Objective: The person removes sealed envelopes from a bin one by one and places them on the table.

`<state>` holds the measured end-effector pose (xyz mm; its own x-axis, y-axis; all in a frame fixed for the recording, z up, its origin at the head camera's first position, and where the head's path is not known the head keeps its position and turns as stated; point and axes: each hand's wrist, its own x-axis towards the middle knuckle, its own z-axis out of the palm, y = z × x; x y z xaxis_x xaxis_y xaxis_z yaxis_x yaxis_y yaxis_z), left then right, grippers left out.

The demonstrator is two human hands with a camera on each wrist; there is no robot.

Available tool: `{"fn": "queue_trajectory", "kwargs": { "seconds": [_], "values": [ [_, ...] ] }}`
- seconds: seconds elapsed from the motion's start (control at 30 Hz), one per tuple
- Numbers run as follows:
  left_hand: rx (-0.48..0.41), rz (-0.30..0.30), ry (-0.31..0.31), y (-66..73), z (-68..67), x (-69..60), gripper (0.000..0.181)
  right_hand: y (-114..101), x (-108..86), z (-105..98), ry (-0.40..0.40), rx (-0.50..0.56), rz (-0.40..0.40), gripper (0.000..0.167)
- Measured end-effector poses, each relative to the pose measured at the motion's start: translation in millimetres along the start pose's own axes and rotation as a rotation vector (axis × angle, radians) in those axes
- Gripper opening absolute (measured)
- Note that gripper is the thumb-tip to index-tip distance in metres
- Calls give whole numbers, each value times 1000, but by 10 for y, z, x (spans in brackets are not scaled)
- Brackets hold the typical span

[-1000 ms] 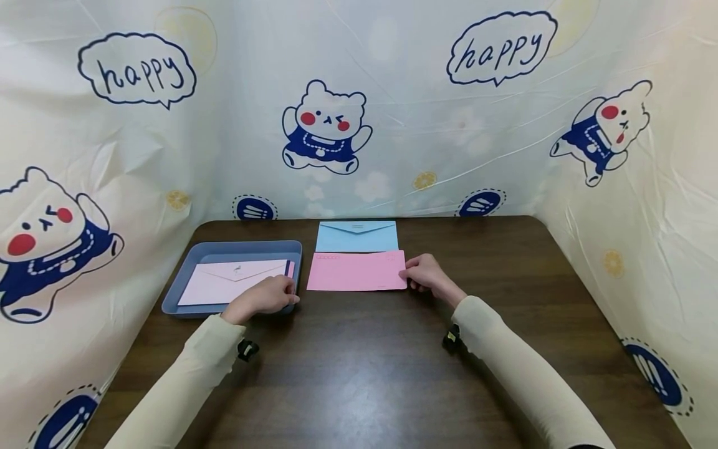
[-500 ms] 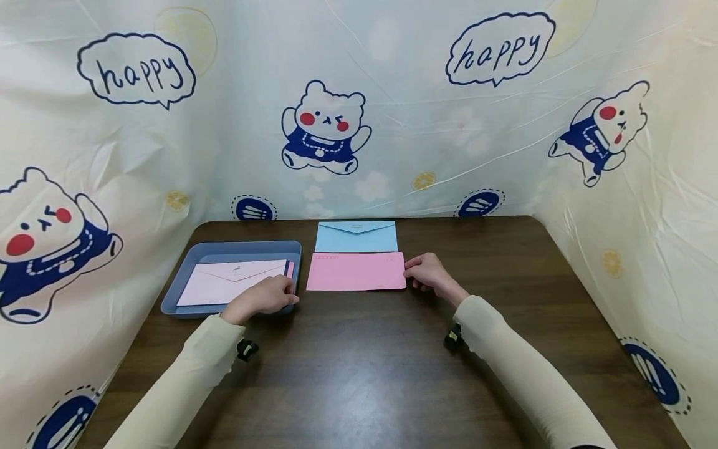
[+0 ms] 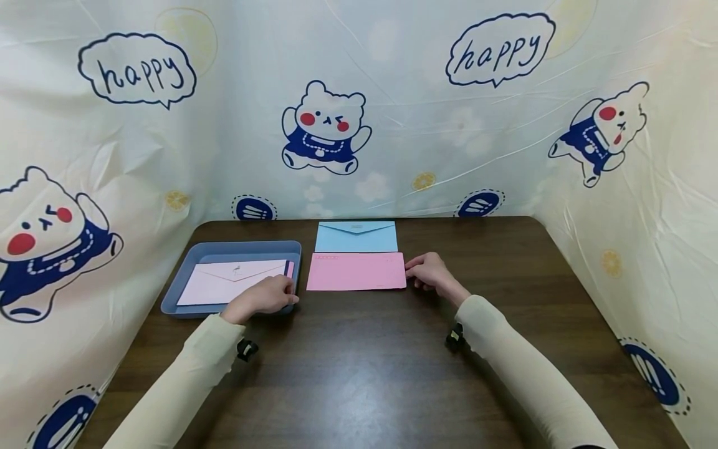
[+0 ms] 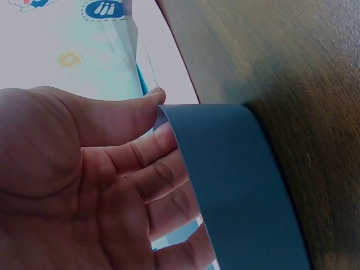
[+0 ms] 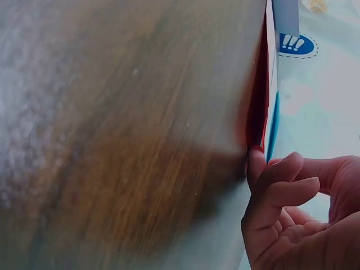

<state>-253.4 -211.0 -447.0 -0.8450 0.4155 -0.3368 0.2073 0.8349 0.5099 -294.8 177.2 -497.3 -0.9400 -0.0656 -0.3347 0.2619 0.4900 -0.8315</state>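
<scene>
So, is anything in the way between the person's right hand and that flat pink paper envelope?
Nothing visible is: the right hand is at the right edge of the flat pink paper envelope. The light-blue paper envelope lies on its far side, the blue rectangular tray to its left.

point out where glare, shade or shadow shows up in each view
Head view: a pale patch of glare on the near part of the table; left wrist view: the outer wall of the tray looks dark, while the printed backdrop is bright and washed out; right wrist view: whitish glare at upper left, and a soft dark shadow on the wood beside the right hand.
</scene>
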Motion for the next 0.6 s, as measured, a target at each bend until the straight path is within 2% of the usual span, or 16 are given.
{"fn": "queue_trajectory", "kwargs": {
  "seconds": [0.37,0.5,0.6],
  "values": [
    [2,-7,-12,16,-13,-2,24,-4,-38,20,50,-94,-49,24],
    [15,-5,-9,24,-22,-5,23,-54,-90,65,70,-200,-125,24],
    [23,-5,-7,29,-31,-10,23,-104,-150,139,47,-340,-226,29]
  ]
}}
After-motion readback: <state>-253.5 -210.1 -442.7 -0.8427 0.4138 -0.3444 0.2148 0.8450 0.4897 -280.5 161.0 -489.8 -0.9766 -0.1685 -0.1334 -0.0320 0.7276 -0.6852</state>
